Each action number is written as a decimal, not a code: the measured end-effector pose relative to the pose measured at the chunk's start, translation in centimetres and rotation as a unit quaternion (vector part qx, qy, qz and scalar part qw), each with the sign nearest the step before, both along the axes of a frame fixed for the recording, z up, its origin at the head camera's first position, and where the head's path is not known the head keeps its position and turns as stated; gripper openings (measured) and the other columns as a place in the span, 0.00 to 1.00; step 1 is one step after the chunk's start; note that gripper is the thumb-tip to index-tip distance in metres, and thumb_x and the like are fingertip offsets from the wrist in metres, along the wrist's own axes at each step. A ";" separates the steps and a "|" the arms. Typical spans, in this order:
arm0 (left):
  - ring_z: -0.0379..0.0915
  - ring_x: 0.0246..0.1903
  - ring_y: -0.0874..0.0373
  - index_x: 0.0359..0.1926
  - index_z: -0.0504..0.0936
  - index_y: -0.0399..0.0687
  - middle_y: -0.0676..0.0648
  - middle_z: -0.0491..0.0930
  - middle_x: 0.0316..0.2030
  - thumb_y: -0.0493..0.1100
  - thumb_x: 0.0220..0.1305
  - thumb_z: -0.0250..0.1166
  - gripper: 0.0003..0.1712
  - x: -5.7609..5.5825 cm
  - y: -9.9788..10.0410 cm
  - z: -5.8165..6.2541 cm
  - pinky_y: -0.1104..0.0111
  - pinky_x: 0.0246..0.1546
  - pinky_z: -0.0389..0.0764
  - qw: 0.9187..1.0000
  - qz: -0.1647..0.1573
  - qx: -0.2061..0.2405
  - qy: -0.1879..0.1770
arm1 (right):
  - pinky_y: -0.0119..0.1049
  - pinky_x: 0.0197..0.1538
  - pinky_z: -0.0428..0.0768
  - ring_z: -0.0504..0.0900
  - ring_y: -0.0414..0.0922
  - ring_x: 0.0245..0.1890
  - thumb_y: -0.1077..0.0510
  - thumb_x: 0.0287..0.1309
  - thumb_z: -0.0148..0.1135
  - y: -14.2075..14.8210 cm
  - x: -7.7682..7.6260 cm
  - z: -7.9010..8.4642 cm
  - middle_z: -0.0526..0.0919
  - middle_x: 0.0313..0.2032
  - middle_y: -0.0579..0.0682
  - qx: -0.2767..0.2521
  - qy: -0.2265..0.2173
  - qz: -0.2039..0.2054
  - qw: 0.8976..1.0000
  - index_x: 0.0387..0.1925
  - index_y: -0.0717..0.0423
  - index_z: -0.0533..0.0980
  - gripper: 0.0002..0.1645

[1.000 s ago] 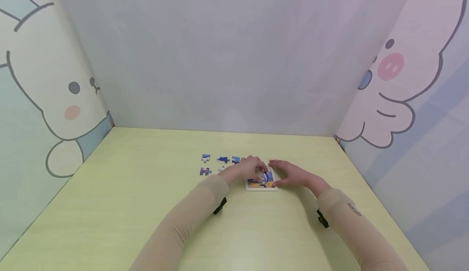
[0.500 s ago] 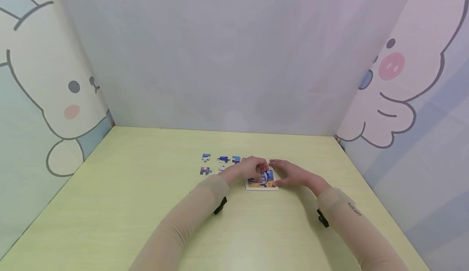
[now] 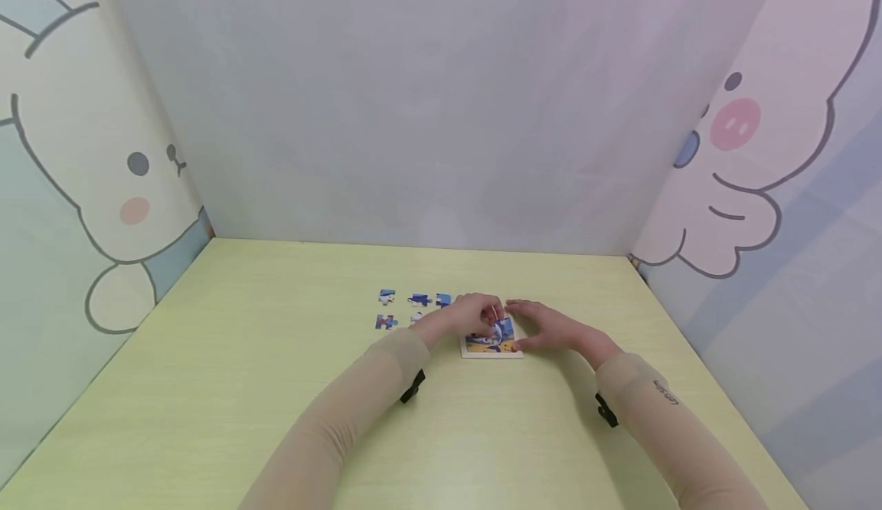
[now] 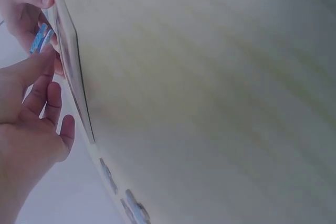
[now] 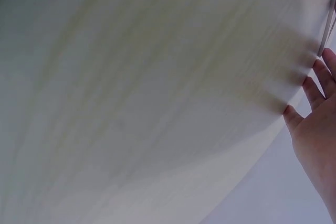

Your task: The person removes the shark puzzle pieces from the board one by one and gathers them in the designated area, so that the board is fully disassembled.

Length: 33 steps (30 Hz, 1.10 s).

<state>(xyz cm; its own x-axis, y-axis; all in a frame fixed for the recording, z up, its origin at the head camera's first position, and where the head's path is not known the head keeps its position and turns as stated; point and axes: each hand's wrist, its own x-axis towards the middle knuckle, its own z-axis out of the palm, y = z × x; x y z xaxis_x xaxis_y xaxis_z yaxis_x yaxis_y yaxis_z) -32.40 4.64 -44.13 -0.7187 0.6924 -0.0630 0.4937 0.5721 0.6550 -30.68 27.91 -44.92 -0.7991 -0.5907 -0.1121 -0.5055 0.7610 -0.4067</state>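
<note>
A small jigsaw puzzle in a white-edged tray [image 3: 475,355] lies on the table, showing blue and yellow printed pieces. My left hand [image 3: 474,314] is over its upper left part. In the left wrist view, thumb and forefinger pinch a blue puzzle piece [image 4: 40,39], held just off the tray's face. My right hand [image 3: 551,328] rests along the tray's right side, thumb at the near right corner and fingers stretched toward the far corner. Its fingertips touch the table in the right wrist view. The left hand hides part of the picture.
Several loose puzzle pieces lie left of the tray, among them a blue and white piece [image 3: 387,296], a dark blue piece [image 3: 419,300] and a red and blue piece [image 3: 386,322]. The left forearm passes close in front of them. A curtain [image 3: 427,112] hangs behind the table.
The left hand's fingertips have drawn closer together and lifted slightly, uncovering a little more of the puzzle picture. The right hand and the tray hold their places.
</note>
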 end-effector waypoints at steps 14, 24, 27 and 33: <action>0.72 0.38 0.64 0.43 0.77 0.52 0.55 0.78 0.34 0.40 0.54 0.71 0.16 -0.4 -2.4 2.1 0.69 0.48 0.70 0.998 -0.044 0.026 -0.026 | 0.56 0.68 0.52 0.53 0.57 0.70 0.35 0.50 0.65 -0.1 0.0 0.1 0.57 0.70 0.54 0.004 -0.003 -0.007 1.000 0.68 0.53 0.61 0.49; 0.74 0.40 0.64 0.46 0.78 0.48 0.54 0.79 0.37 0.35 0.59 0.65 0.13 -0.6 -4.7 2.9 0.71 0.48 0.73 0.998 -0.051 0.027 -0.024 | 0.56 0.68 0.52 0.53 0.58 0.70 0.36 0.50 0.65 -0.3 0.2 0.3 0.57 0.70 0.54 0.004 -0.005 -0.006 1.000 0.69 0.53 0.60 0.49; 0.74 0.39 0.64 0.45 0.78 0.48 0.54 0.79 0.37 0.35 0.59 0.65 0.13 -0.9 -5.3 2.7 0.71 0.47 0.73 0.998 -0.051 0.028 -0.028 | 0.56 0.68 0.52 0.53 0.57 0.70 0.36 0.50 0.65 -0.4 0.2 0.3 0.57 0.70 0.54 0.006 -0.007 -0.009 1.000 0.69 0.52 0.60 0.49; 0.74 0.39 0.63 0.45 0.79 0.50 0.55 0.79 0.36 0.35 0.59 0.65 0.13 -1.2 -6.6 2.2 0.71 0.44 0.75 0.997 -0.048 0.032 -0.042 | 0.56 0.68 0.52 0.53 0.58 0.70 0.36 0.50 0.65 -0.3 0.4 0.4 0.56 0.71 0.55 0.013 -0.004 -0.007 1.000 0.69 0.53 0.60 0.50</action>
<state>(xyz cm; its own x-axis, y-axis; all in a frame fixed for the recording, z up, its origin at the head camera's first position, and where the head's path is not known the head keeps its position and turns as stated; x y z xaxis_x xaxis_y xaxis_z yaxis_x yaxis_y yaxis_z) -33.56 -1.97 -41.91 -0.6431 0.7622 -0.0732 0.4865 0.4805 0.7297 -30.33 27.61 -44.52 -0.8057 -0.5771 -0.1330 -0.4924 0.7775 -0.3912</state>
